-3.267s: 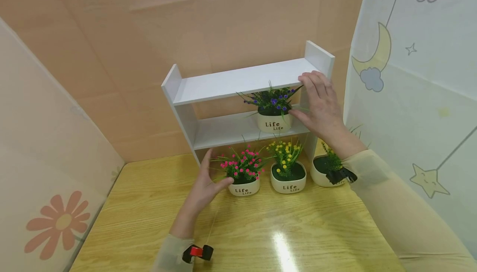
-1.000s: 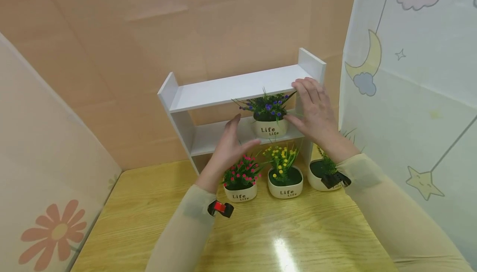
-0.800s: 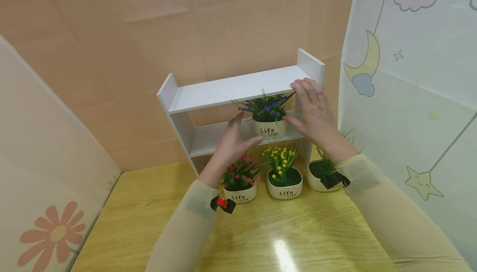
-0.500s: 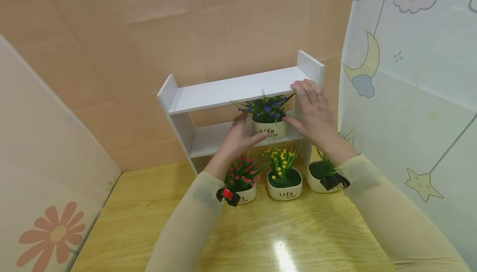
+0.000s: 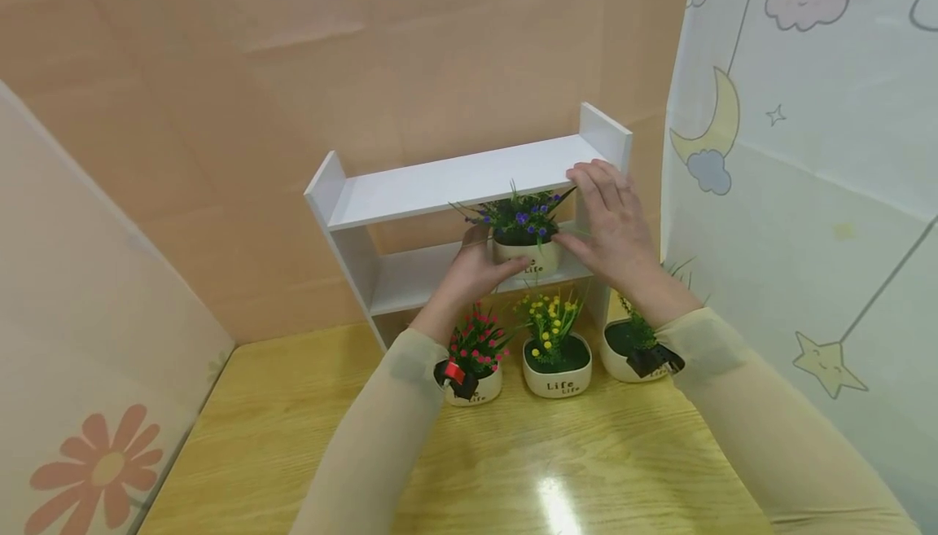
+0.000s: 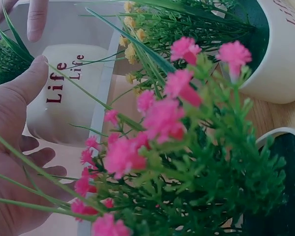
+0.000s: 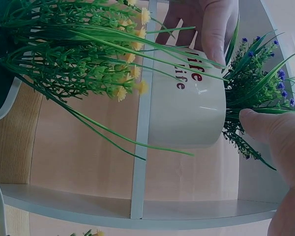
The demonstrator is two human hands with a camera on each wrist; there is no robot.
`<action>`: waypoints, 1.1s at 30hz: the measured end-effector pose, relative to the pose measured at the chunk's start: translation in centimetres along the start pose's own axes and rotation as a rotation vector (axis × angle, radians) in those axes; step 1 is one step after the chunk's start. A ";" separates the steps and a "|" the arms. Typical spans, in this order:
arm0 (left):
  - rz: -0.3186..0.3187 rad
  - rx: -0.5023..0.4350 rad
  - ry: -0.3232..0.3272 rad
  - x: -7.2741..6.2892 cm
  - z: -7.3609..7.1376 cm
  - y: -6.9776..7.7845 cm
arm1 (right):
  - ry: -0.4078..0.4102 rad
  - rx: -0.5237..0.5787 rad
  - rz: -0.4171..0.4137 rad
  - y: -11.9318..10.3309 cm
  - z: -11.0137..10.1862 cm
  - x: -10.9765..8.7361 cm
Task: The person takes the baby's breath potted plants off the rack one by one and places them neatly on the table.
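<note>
In the head view a cream pot marked "Life", with a purple-flowered artificial plant, stands on the middle board of a white shelf. My left hand grips the pot's left side, thumb across the front lettering; the left wrist view shows the fingers partly behind the pot. My right hand rests its straight fingers over the top board's front edge. Its thumb points at the plant near the pot's rim in the right wrist view, and I cannot tell whether it touches.
On the wooden table, in front of the shelf, stand a pink-flowered pot, a yellow-flowered pot and, at the right, another pot partly behind my right wrist. A patterned wall borders the right side.
My left hand has risen from beside the pink-flowered pot to the shelf, then moved right and taken hold of the purple-flowered pot. The right hand keeps its place on the shelf; the view shifts slightly.
</note>
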State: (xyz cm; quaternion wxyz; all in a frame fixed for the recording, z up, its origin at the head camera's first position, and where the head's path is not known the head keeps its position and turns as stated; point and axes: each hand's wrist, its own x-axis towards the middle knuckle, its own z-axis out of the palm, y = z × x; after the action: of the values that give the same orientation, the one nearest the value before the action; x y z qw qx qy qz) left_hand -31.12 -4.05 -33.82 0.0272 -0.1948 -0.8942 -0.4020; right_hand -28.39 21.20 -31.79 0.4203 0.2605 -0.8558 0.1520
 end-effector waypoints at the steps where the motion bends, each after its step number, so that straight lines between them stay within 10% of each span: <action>1: -0.001 -0.005 -0.002 0.1 0.1 -0.1 | -0.001 0.000 0.003 0.0 0.0 0.0; 33: -0.066 -0.116 -0.036 1.0 1.1 -0.4 | 0.012 -0.009 -0.008 0.1 0.3 -0.2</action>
State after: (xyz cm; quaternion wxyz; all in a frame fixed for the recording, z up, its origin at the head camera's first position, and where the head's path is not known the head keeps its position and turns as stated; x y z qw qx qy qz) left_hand -32.06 -3.16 -34.62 -0.0133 -0.1737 -0.8756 -0.4505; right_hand -28.55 21.23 -32.11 0.4274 0.2613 -0.8527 0.1483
